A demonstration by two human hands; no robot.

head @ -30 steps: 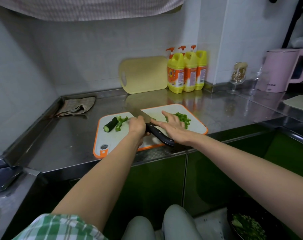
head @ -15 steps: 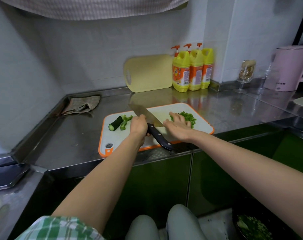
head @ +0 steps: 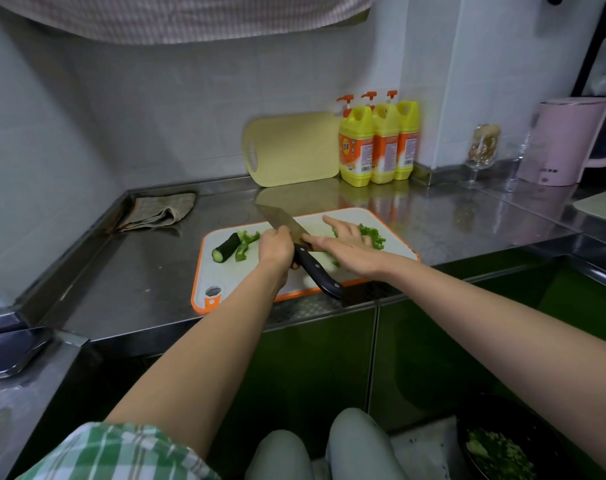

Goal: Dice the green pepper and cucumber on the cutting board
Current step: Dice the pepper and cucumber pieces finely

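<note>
Your left hand (head: pixel 275 247) is curled round the knife (head: pixel 315 271) where the blade meets the handle. Most of the black handle sticks out free toward you, and the blade slants up and away over the board (head: pixel 222 271). I read that as a steadying hold, not a chopping one.

Your right hand (head: pixel 346 249) lies flat, fingers straight, over the diced pepper (head: pixel 376 237) on the board's right half. Its thumb side touches the base of the blade. My guess is that you are wiping bits off the steel or herding the pile clear to make room.

The uncut work lies on the other side. The cucumber (head: pixel 225 251), cut end toward you, rests on the board's left half. The pepper strips (head: pixel 247 241) touch it and lie just beside your left hand. Both are apart from your right hand, with the knife between. The board sits near the front edge of the surface (head: pixel 139 282). With the cucumber whole and strips left, I'd judge you partway through.
</note>
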